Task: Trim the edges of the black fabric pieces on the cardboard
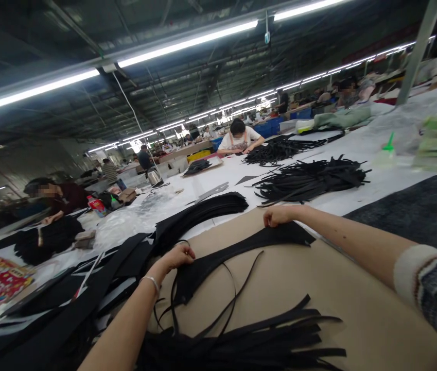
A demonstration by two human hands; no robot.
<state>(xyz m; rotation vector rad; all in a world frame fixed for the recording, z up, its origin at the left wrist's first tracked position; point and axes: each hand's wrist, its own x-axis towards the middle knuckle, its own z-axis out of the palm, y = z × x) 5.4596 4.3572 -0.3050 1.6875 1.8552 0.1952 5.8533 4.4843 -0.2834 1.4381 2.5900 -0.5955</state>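
A curved black fabric piece [237, 247] lies across the tan board [311, 293] in front of me. My left hand [178, 256] pinches its upper edge near the left end. Closed on the same edge, towards the right end, is my right hand [278, 215]. Thin black strips [233, 304] curl on the board below the piece. A bundle of black strips [264, 342] lies closest to me. Just beyond my left hand sits a stack of curved black pieces [203, 211].
Two heaps of black strips [311, 180] lie farther off on the white table. Long black pieces [102, 278] cover the left side, near clear plastic [125, 221]. A dark sheet [415, 216] lies at right. One co-worker [241, 136] sits across, another [56, 198] at left.
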